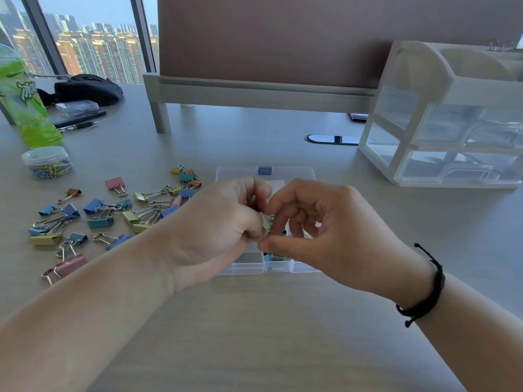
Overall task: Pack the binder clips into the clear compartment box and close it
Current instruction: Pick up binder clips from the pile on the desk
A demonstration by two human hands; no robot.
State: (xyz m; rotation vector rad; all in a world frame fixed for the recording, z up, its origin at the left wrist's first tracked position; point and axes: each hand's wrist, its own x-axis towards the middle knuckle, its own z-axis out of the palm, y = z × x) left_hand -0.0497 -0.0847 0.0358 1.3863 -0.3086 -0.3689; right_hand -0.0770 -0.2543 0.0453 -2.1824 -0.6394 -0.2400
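The clear compartment box (249, 264) lies open on the desk, its lid (294, 172) with a blue latch folded back. Both hands hover over it and hide most compartments. My left hand (215, 227) pinches a small green binder clip (266, 222), and the fingertips of my right hand (319, 230) meet on the same clip. A blue clip (268, 257) shows in a front compartment. Several loose colored binder clips (113, 213) are scattered on the desk left of the box.
A jar of paper clips (46, 162) and a green bottle (25, 103) stand at the far left, with pens and a black pouch (90, 89) behind. A white drawer organizer (447, 117) is at the right. A monitor riser (254, 89) spans the back.
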